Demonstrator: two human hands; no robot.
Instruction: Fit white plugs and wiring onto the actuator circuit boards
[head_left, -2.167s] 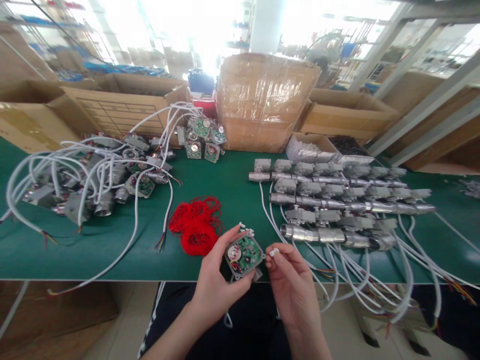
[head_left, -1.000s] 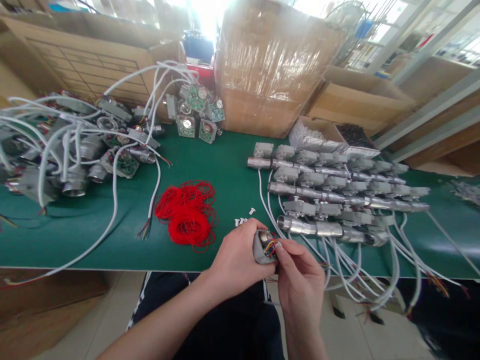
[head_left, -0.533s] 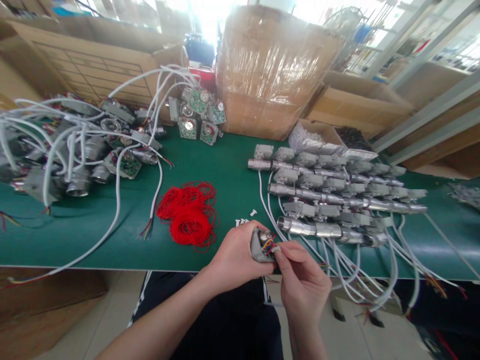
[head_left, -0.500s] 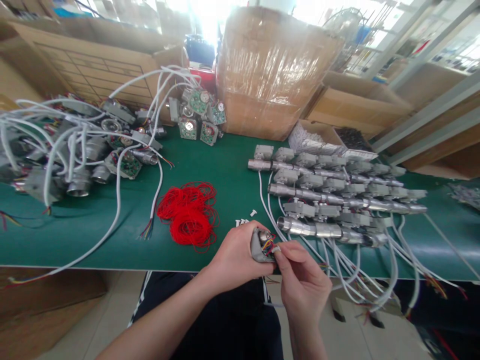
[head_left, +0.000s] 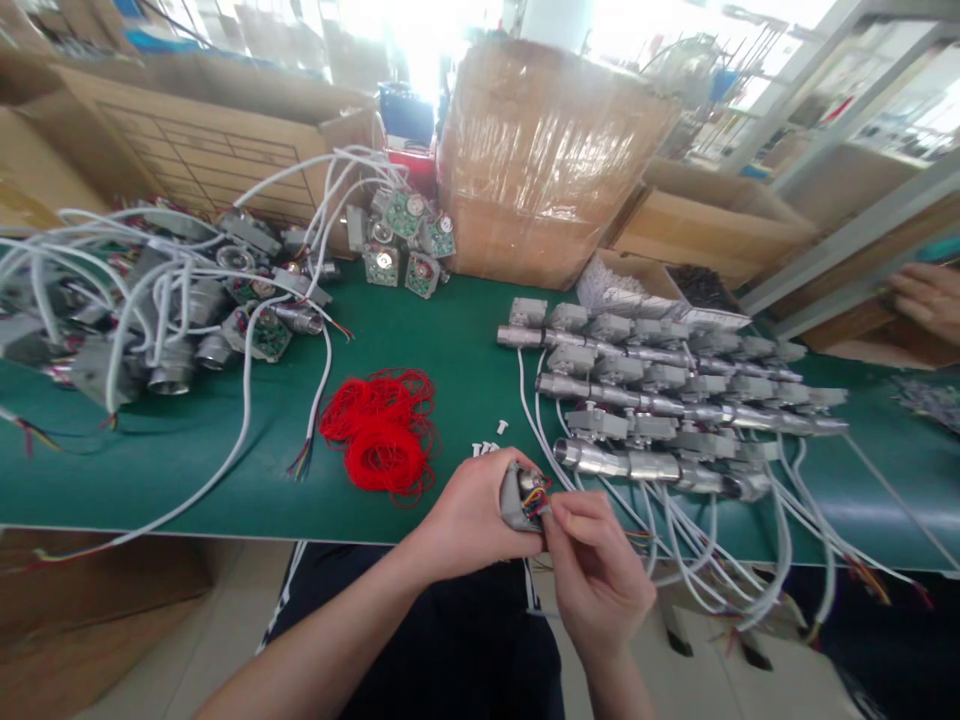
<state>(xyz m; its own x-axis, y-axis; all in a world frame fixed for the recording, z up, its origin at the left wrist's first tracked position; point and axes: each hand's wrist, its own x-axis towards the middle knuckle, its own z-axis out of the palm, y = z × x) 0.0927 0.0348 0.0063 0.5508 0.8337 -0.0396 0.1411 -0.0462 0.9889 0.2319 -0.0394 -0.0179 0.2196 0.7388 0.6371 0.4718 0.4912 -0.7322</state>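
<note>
Item, grey housing point(head_left: 514, 497): one, held over the front edge of the green worktop point(head_left: 465, 330), its open side turned toward the right hand point(head_left: 598, 560). A metal part and coloured wires point(head_left: 534, 497) show inside.

Left hand point(head_left: 480, 510): fingers wrapped around the grey housing. Right hand: thumb and finger pinched at the opening, on a small pale piece point(head_left: 545, 508), mostly hidden.

White plastic pieces point(head_left: 502, 427): several, loose, one lying apart from the others, just beyond the left hand.

Red wire point(head_left: 386, 455): coiled bundles, left of the hands.

Metal valve bodies with grey housings point(head_left: 630, 463): three rows on the right, white cables point(head_left: 679, 520) hanging past the edge.

Pile of cabled units point(head_left: 171, 370): far left, tangled, bare coloured ends.

Units with green circuit boards point(head_left: 403, 215): one cluster, before the film-wrapped carton point(head_left: 555, 170).

Markings: open carton point(head_left: 202, 150), back left, printed with a ruled grid; any lettering too blurred to read. Small box point(head_left: 649, 272) of white parts, near the back right: patterned print outside, too small to read.

Another person's hand point(head_left: 930, 300): right edge, well apart.
</note>
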